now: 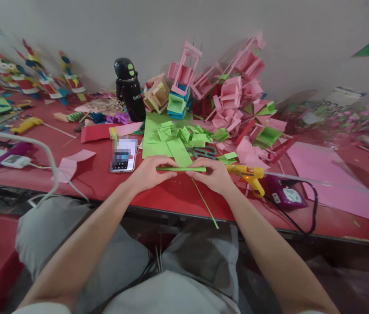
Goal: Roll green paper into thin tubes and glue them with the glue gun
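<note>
Between my two hands, a folded green paper strip [181, 168] is held level over the front of the red table. My left hand [156, 172] pinches its left end, thumb below and fingers above. At the other end, my right hand [213, 173] grips it the same way. Just behind lies a flat green paper piece [179, 152], partly hidden by the strip. A thin green paper sliver [207, 205] hangs over the table edge below my right hand. Several folded green paper pieces [187, 135] are heaped farther back, near grey-handled scissors [204, 151].
A yellow glue gun [248, 174] lies right of my hand, beside a purple power strip [285, 192] with a black cable. To the left are a phone [124, 153] and a black bottle [130, 89]. Pink paper chairs [231, 91] pile up against the wall.
</note>
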`<state>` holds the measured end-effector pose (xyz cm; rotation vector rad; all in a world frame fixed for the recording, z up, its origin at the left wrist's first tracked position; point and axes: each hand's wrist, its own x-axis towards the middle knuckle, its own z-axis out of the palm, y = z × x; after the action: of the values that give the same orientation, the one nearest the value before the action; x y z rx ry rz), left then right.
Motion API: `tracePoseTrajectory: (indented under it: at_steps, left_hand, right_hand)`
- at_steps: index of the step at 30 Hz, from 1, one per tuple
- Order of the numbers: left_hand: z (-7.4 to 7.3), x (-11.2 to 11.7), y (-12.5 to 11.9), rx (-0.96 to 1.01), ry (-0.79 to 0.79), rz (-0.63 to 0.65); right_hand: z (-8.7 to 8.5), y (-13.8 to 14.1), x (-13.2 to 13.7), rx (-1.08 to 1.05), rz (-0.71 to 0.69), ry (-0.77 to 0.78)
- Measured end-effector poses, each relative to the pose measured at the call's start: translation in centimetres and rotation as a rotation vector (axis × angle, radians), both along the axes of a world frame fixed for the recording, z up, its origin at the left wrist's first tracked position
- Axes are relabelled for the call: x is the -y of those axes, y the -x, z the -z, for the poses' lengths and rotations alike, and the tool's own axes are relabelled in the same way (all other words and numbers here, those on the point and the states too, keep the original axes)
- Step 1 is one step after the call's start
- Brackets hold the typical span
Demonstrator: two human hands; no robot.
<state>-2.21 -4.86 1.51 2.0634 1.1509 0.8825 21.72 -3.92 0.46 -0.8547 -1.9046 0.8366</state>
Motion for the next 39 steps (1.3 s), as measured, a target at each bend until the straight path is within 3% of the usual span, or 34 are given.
tracePoseTrajectory:
  at_steps: [12, 24, 30, 35, 39]
  left_hand:
    - [-0.4, 0.2, 2.0, 0.001, -0.079, -0.130]
    - [-1.3, 0.4, 4.3, -0.008, -0.150, -0.126]
    - [-0.9, -0.1, 5.2, -0.068, -0.071, -0.090]
    - [-0.6, -0.6, 5.4, -0.010, -0.128, -0.231]
    - [-0.4, 0.2, 3.9, -0.045, -0.217, -0.166]
  right_hand:
    - [0.0, -0.6, 0.1, -0.023, 0.073, -0.010]
    - [0.2, -0.6, 0.3, 0.016, 0.087, 0.004]
    - [0.6, -0.6, 0.7, 0.146, 0.023, -0.062]
    - [1.3, 0.8, 1.7, 0.358, 0.121, -0.185]
    - [1.4, 2.5, 2.3, 0.590, 0.178, -0.233]
